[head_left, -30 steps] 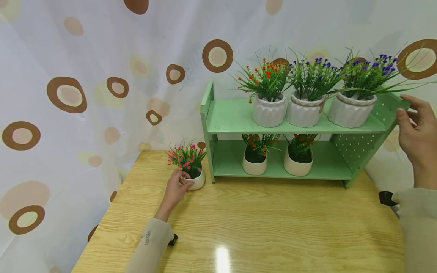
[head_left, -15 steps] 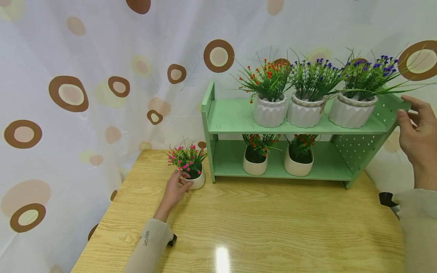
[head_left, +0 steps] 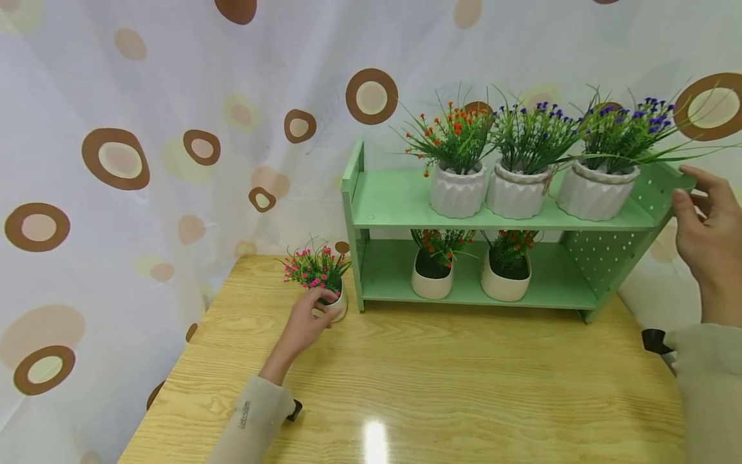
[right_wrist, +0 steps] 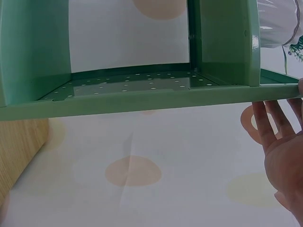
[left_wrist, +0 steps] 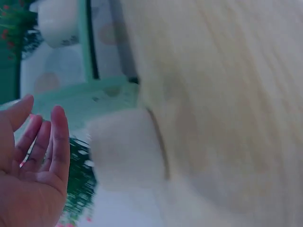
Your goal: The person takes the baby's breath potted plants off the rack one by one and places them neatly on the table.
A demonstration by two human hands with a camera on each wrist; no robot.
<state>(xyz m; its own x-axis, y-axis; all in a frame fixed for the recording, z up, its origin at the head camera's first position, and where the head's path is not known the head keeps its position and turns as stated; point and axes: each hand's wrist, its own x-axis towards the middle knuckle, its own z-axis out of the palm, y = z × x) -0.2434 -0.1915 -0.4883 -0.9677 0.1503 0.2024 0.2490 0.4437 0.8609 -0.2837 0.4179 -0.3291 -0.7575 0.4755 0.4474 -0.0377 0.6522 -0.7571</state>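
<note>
A low white pot (left_wrist: 125, 149) with pink-flowered plant (head_left: 313, 265) stands on the table just left of the green shelf (head_left: 472, 299). Beside the pot is my left hand (head_left: 305, 320), thumb and fingers apart and loosely bent; the left wrist view shows the hand (left_wrist: 35, 182) holding nothing, with the pot clear of its fingertips. At the upper right end of the shelf, my right hand (head_left: 713, 225) grips the side panel between thumb and fingers. In the right wrist view its fingers (right_wrist: 272, 123) lie against the panel's outer side.
Three white fluted pots stand on the top shelf: one orange-flowered (head_left: 458, 190), two purple-flowered (head_left: 516, 193). Two cream pots (head_left: 431, 283) with red flowers sit on the lower shelf. The wooden table (head_left: 464, 380) extends in front; a patterned curtain (head_left: 174, 96) hangs behind.
My left hand has let go of the pink-flowered pot and shifted slightly right and toward me. The pot stays in place. My right hand keeps its grip on the shelf.
</note>
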